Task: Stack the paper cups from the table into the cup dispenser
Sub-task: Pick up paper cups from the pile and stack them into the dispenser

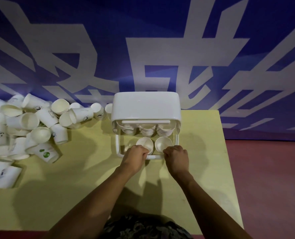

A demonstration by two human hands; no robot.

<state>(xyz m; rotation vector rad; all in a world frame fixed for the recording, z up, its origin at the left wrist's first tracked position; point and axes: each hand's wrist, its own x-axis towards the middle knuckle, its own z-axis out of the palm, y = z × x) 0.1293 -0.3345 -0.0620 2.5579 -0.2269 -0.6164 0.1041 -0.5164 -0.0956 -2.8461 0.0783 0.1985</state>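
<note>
From the head camera, a big heap of paper cups (27, 131) lies on the left side of the yellow counter (74, 178), tipped every which way. The white cup dispenser (146, 107) stands in the middle, near the back edge. Rows of stacked cups sit under its top, and two cups stand mouth up in the clear front part.

Paper cups look very light and thin. I think they squash if you squeeze hard, so soft fingers round the side, just under the rim, seem best. They should slide into each other easily.

Both arms reach forward to the dispenser's front edge. The left hand (135, 156) is curled, with its fingers at the rim of the left cup (144, 143), and seems to pinch it. The right hand (177, 156) is curled too, just beside the right cup (163, 143). I cannot tell what it holds.
</note>
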